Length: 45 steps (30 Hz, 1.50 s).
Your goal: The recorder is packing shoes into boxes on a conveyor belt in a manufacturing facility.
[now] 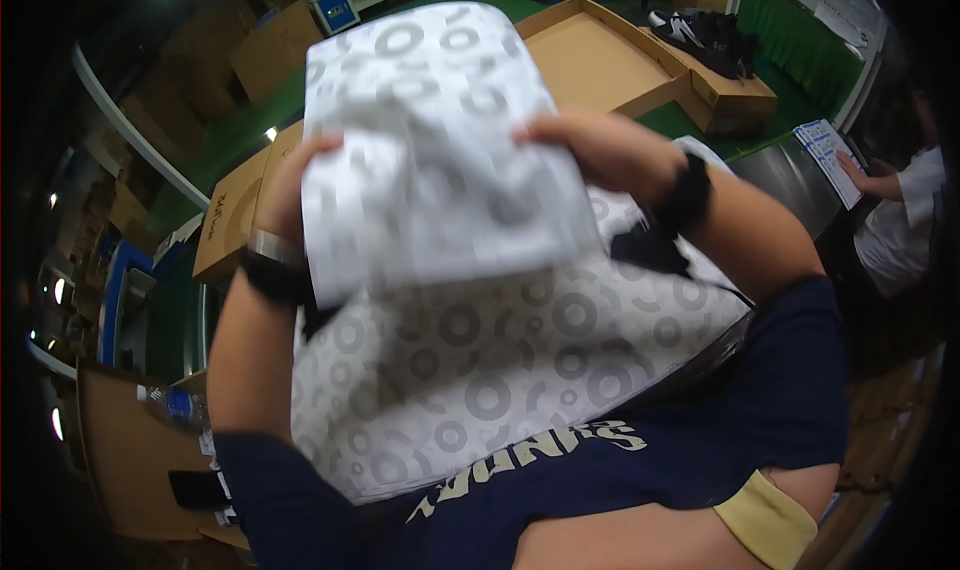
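White wrapping paper [440, 170] printed with grey rings is filling the middle of my view, and I am seeing both hands gripping it. My left hand [285, 185] is closing around the sheet's left edge, fingers curled behind the paper and thumb side toward me. My right hand [600, 150] is pinching the right edge, fingers folded over the front of the sheet. Each wrist is wearing a dark band. Below the hands the same paper is spreading down over a box [700, 360] that is resting against my dark blue shirt.

Beyond the right hand, an open brown cardboard tray [600, 60] is lying flat, and past it another carton [735, 100] is carrying dark shoes [700, 35]. Just beyond the left hand a closed brown carton [230, 220] is sitting. Far right of the right hand, another person's hand [870, 182] is touching a white and blue sheet [828, 155]. Below my left elbow a plastic water bottle [175, 405] with a blue label is lying.
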Available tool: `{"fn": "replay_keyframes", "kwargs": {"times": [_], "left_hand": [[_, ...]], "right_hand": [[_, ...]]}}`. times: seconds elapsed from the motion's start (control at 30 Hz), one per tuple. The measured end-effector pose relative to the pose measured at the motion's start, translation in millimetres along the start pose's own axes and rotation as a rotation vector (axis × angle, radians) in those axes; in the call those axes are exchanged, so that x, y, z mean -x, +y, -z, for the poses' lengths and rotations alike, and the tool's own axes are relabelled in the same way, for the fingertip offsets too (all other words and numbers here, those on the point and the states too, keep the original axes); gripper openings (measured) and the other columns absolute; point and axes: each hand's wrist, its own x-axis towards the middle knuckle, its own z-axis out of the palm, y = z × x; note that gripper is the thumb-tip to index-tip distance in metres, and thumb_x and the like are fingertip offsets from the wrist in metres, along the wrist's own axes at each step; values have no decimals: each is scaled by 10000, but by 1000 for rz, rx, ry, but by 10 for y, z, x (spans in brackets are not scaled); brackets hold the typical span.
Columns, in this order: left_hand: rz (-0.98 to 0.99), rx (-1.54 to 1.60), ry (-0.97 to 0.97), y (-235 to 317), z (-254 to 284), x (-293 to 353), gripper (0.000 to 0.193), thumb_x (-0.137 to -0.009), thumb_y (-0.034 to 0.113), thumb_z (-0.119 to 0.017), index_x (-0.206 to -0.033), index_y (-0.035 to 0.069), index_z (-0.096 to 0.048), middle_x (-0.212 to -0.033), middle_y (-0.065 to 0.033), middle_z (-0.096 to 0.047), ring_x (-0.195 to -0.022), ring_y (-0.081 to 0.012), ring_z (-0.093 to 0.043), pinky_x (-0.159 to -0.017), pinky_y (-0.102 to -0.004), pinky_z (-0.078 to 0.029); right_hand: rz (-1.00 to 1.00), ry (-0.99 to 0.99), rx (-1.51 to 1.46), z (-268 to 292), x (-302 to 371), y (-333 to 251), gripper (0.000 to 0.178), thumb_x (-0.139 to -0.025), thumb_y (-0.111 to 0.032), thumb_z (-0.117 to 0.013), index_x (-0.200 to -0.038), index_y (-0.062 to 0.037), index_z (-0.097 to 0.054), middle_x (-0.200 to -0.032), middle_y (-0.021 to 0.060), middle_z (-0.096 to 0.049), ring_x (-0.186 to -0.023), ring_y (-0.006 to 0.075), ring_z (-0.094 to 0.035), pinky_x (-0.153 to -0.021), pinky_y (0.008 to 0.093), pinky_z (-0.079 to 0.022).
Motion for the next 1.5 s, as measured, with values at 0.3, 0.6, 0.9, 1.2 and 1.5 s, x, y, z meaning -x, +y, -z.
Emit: {"fn": "replay_keyframes", "kwargs": {"times": [0.3, 0.6, 0.9, 1.2, 1.5], "left_hand": [[224, -393, 509, -342, 850, -1350, 393, -890, 273, -418, -1248, 121, -366, -1087, -112, -520, -850, -257, -575, -728, -362, -478], [-198, -1771, 1279, 133, 2549, 1498, 316, -823, 287, -487, -933, 4, -574, -858, -207, -585, -776, -321, -575, -679, -361, -440], [564, -1911, 1139, -1481, 4486, 3990, 223, -759, 229, -531, -783, 24, -615, -770, -197, -603, -723, -356, -586, -645, -406, -460], [128, -1550, 1582, -1284, 4368, 3296, 135, -621, 3, -543, -719, 0, -635, -720, -175, -624, -682, -279, -605, -681, -355, -470], [-1115, -469, 981, 240, 3176, 422, 305, -862, 87, -456, -1163, 47, -444, -1008, -68, -513, -833, -146, -529, -720, -266, -452]], "right_hand": [[345, 253, 1338, 171, -1442, 489, 401, -813, -321, -492, -922, 56, -577, -861, 228, -593, -725, 353, -584, -667, 402, -466], [122, -106, 708, 3, -517, 766, 399, -804, -223, -552, -1096, 42, -493, -925, 140, -578, -818, 190, -570, -706, 271, -461], [57, 120, -45, 228, -573, 1046, 189, -829, -149, -513, -938, 3, -489, -729, 95, -549, -555, 137, -542, -450, 246, -470], [67, 185, -80, 467, -401, 1087, 218, -832, -150, -515, -985, 1, -477, -711, 100, -547, -533, 154, -558, -455, 277, -493], [133, 95, -76, 246, -600, 1177, 171, -788, -123, -548, -909, -5, -527, -691, 94, -569, -499, 151, -555, -417, 272, -463]]}}
